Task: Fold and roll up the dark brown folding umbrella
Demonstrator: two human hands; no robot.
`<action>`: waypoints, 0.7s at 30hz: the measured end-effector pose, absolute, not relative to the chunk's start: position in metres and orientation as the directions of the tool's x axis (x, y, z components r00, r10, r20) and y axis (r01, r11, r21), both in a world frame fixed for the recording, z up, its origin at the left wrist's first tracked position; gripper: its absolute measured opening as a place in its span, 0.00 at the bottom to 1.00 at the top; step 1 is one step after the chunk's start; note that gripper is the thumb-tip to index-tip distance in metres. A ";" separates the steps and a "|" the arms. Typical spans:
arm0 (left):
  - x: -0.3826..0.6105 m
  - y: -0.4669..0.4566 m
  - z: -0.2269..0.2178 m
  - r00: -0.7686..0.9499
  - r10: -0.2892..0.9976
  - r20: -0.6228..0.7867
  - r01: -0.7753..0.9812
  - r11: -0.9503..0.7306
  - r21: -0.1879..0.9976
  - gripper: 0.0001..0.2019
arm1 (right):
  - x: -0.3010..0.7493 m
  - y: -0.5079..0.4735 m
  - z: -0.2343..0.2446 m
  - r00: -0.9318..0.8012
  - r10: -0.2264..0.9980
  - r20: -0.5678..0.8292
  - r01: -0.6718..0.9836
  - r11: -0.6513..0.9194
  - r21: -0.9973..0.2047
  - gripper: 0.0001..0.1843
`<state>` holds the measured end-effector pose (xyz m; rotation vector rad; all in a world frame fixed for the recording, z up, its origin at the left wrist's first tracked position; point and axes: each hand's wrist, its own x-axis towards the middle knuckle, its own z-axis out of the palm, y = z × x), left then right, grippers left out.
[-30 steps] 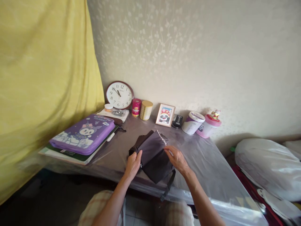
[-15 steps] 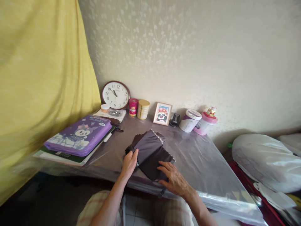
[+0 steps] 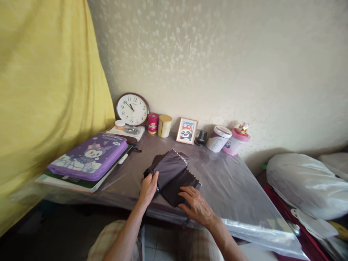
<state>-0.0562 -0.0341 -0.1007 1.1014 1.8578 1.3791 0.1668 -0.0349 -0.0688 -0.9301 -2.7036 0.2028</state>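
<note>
"On the table (image 3: pixel 231 185), what's held?"
"A black folding umbrella (image 3: pixel 169 169), near the front edge; the left hand (image 3: pixel 148 187) clasps its bunched end."
"The right hand (image 3: pixel 196 206)?"
"Loosely spread, fingertips touching its canopy (image 3: pixel 171 194)."

Blackish cloth (image 3: pixel 171 177) with dark-and-white trim (image 3: pixel 180 156), yellow curtain (image 3: pixel 51 90), purple cartoon-printed case (image 3: pixel 92 156), beige leaf-patterned wall (image 3: pixel 185 54)
</note>
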 end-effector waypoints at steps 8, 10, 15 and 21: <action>-0.056 -0.035 -0.101 -0.487 0.873 0.024 0.262 0.120 0.958 0.20 | 0.164 -0.035 -0.069 -0.791 0.570 0.221 0.541 0.821 -0.182 0.14; -0.056 -0.035 -0.101 -0.478 0.878 0.023 0.253 0.113 0.961 0.20 | 0.163 -0.035 -0.070 -0.799 0.558 0.223 0.530 0.829 -0.175 0.13; -0.055 -0.037 -0.099 -0.476 0.879 0.006 0.226 0.115 0.967 0.20 | 0.163 -0.032 -0.074 -0.782 0.574 0.246 0.562 0.818 -0.121 0.16; -0.055 -0.039 -0.095 -0.477 0.879 -0.007 0.182 0.107 0.977 0.21 | 0.172 -0.024 -0.078 -0.732 0.598 0.327 0.614 0.787 -0.063 0.17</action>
